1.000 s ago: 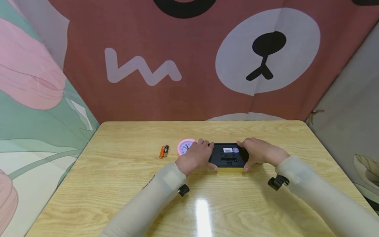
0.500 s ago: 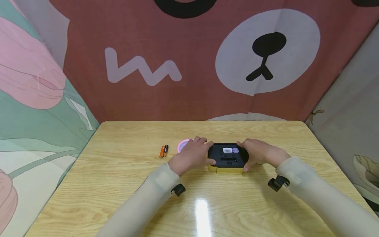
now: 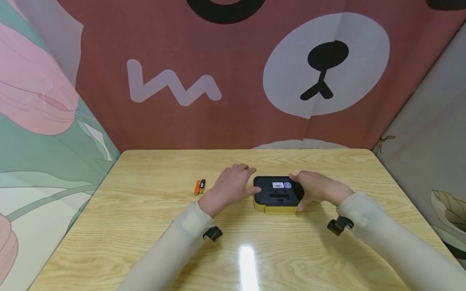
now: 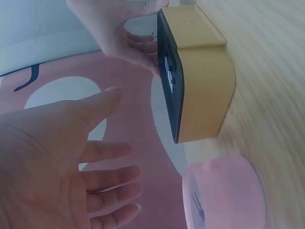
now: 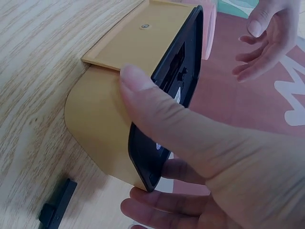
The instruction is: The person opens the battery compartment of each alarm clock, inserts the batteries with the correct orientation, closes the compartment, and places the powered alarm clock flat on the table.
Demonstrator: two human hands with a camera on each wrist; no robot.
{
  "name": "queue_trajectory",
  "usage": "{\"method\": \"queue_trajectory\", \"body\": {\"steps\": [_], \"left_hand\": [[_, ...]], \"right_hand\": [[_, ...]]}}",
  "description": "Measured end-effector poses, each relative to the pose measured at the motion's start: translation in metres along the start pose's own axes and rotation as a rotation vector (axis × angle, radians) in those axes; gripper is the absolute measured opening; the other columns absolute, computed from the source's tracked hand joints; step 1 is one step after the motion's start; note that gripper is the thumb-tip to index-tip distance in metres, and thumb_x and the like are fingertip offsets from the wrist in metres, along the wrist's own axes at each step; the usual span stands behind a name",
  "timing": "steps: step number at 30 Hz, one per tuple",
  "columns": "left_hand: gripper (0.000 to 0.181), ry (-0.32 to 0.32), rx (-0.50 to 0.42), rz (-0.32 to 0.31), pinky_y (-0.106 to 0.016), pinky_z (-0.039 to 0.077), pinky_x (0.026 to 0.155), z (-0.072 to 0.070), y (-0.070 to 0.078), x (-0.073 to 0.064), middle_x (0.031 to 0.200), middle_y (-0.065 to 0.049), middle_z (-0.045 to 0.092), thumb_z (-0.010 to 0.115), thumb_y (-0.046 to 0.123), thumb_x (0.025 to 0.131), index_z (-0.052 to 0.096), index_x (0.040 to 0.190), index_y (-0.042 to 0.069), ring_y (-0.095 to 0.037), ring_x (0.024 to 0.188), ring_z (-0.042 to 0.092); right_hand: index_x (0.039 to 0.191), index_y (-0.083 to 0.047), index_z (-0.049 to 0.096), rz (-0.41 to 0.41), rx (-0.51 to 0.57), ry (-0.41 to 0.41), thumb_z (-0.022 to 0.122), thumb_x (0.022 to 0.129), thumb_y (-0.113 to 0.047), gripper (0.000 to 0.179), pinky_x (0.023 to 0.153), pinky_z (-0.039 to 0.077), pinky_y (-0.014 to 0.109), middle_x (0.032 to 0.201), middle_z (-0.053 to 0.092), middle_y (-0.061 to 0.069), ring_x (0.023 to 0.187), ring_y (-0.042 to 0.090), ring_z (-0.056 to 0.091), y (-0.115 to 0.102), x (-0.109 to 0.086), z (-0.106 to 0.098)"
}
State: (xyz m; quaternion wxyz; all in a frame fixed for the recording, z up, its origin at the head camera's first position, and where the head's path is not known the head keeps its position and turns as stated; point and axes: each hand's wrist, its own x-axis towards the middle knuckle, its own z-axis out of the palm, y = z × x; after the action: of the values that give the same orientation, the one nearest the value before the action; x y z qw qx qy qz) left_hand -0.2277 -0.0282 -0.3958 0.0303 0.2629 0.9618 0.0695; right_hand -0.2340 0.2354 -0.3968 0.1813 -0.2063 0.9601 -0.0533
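Head view, from the left: an orange battery (image 3: pixel 197 188) and a dark battery (image 3: pixel 202 186) lie side by side on the wooden table (image 3: pixel 145 242). Next, the left hand (image 3: pixel 230 188), fingers loosely extended, hangs apart from the yellow box and blocks sight of the pink clock (image 4: pixel 233 193), which the left wrist camera shows near it. The yellow box (image 3: pixel 278 196) rests black back up, gripped at its right end by the right hand (image 3: pixel 314 188). Near that end lies a black strip (image 5: pixel 58 202), cut off in the right wrist view, possibly a cover.

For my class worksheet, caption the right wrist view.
Right hand grips a boxy yellow-and-black device near a slender black piece.
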Motion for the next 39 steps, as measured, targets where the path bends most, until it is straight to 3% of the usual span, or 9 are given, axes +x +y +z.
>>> {"method": "queue_trajectory", "body": {"steps": [11,26,39], "left_hand": [[0.059,0.116,-0.04,-0.005,-0.046,0.054,0.098,-0.001,-0.023,-0.008,0.14,-0.009,0.062,0.064,0.051,0.096,0.059,0.141,0.014,-0.029,0.126,0.061],[0.051,0.165,-0.151,-0.069,-0.048,0.054,0.095,0.012,-0.062,-0.023,0.132,-0.014,0.066,0.067,0.042,0.096,0.065,0.133,0.007,-0.032,0.12,0.064],[0.054,0.169,-0.165,-0.155,-0.054,0.052,0.098,0.016,-0.096,-0.037,0.138,-0.018,0.063,0.067,0.042,0.096,0.062,0.136,0.006,-0.037,0.124,0.062]], "right_hand": [[0.15,0.006,0.041,0.015,0.003,-0.001,0.096,0.061,-0.041,0.115,0.106,0.047,0.054,0.138,0.059,0.026,0.125,0.037,0.058,-0.001,0.0,0.001],[0.152,0.004,0.04,0.028,0.017,-0.015,0.096,0.062,-0.042,0.115,0.106,0.047,0.054,0.14,0.058,0.026,0.127,0.038,0.057,-0.002,0.001,0.0],[0.152,0.004,0.039,0.041,0.016,-0.026,0.095,0.063,-0.041,0.115,0.108,0.046,0.054,0.144,0.055,0.026,0.131,0.04,0.055,-0.004,0.001,-0.001]]}}
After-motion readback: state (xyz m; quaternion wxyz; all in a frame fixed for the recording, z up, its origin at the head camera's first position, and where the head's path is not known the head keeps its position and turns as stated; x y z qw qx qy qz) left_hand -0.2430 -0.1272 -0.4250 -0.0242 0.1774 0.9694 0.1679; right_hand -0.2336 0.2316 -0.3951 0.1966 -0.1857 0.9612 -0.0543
